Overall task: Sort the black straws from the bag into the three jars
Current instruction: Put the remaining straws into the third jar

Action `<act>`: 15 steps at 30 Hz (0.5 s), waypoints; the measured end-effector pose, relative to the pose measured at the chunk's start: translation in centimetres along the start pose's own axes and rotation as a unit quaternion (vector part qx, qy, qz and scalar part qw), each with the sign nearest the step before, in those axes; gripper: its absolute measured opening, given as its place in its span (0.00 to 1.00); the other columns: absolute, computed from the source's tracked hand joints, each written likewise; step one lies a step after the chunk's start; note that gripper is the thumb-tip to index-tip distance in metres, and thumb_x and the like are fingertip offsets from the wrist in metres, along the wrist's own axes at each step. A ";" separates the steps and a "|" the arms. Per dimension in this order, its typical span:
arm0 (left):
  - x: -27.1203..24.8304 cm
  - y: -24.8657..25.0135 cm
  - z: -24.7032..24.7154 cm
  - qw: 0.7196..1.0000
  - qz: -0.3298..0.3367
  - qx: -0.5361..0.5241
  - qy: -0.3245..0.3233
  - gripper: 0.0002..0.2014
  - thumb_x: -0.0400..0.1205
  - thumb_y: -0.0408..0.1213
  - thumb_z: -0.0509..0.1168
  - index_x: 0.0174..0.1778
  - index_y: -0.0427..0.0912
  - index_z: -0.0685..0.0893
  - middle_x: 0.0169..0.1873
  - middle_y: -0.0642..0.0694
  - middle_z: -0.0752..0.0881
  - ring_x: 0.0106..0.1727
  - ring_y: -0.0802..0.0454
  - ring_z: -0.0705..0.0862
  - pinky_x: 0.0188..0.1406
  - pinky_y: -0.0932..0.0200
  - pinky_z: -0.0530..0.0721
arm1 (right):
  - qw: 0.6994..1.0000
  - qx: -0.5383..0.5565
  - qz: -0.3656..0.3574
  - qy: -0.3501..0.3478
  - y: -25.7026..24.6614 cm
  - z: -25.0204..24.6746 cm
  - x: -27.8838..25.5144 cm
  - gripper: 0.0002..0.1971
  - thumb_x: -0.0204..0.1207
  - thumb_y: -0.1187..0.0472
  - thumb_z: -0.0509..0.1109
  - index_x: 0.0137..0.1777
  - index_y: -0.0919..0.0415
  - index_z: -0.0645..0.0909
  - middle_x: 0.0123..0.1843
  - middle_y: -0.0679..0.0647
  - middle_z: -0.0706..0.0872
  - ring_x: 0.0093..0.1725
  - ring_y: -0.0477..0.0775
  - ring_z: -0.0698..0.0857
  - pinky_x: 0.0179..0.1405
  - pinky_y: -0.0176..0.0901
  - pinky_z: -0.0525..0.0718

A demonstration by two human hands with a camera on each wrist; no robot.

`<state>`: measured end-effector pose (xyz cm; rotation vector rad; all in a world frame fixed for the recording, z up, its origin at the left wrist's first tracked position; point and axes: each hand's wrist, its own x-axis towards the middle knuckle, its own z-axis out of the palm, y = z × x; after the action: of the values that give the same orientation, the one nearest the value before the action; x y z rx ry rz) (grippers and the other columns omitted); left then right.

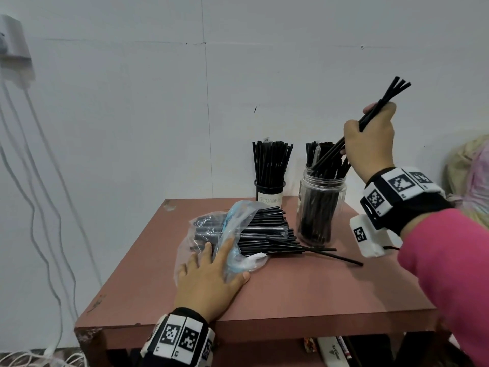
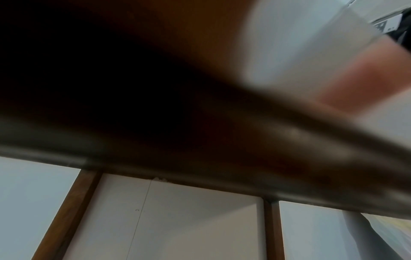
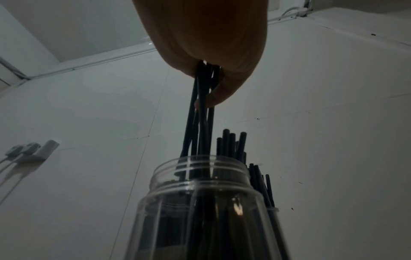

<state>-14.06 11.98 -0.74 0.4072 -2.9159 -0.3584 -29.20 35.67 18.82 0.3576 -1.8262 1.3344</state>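
Observation:
My right hand [image 1: 370,139] grips a small bunch of black straws [image 1: 381,104], tilted, with their lower ends inside the mouth of a clear plastic jar [image 1: 321,205] full of straws. The right wrist view shows the same bunch [image 3: 201,109] entering that jar [image 3: 200,202]. A second jar [image 1: 269,193] packed with upright straws stands behind to the left. I see only two jars. My left hand [image 1: 211,276] rests flat with straight fingers on the clear plastic bag [image 1: 232,234], whose straws [image 1: 267,234] stick out to the right. The left wrist view is dark and blurred.
A loose straw [image 1: 330,255] lies on the reddish-brown table [image 1: 304,292] right of the bag. A white wall stands close behind. Cables [image 1: 39,207] hang at the left. Bundled fabric [image 1: 468,176] sits at the right. Items lie on a shelf [image 1: 333,350] under the table.

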 end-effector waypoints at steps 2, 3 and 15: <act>0.0 0.0 0.0 1.000 0.000 -0.002 -0.002 0.38 0.77 0.74 0.47 0.77 0.75 0.32 0.85 0.48 0.47 0.84 0.41 0.51 0.81 0.40 0.52 | 1.000 -0.020 0.012 0.000 0.3 0.1 -0.1 0.12 0.75 0.64 0.58 0.57 0.60 0.66 0.39 0.48 0.73 0.41 0.64 0.80 0.46 0.58 0.83; 0.0 0.0 0.0 1.000 0.000 -0.003 -0.003 0.38 0.77 0.74 0.47 0.77 0.75 0.33 0.85 0.48 0.47 0.84 0.41 0.51 0.81 0.39 0.52 | 0.999 -0.044 0.026 -0.010 0.4 0.1 -0.1 0.13 0.75 0.63 0.60 0.59 0.62 0.69 0.41 0.49 0.75 0.43 0.61 0.80 0.47 0.54 0.82; 0.0 0.0 0.1 1.000 0.002 -0.003 0.000 0.38 0.77 0.73 0.48 0.78 0.73 0.35 0.85 0.48 0.48 0.84 0.41 0.51 0.81 0.39 0.53 | 0.989 -0.049 0.100 -0.095 0.9 0.1 -0.4 0.38 0.72 0.52 0.75 0.79 0.54 0.62 0.71 0.56 0.74 0.69 0.54 0.75 0.70 0.52 0.74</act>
<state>-14.09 11.94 -0.80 0.4012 -2.9140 -0.3654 -29.59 35.81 17.98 0.2618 -2.1239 1.3776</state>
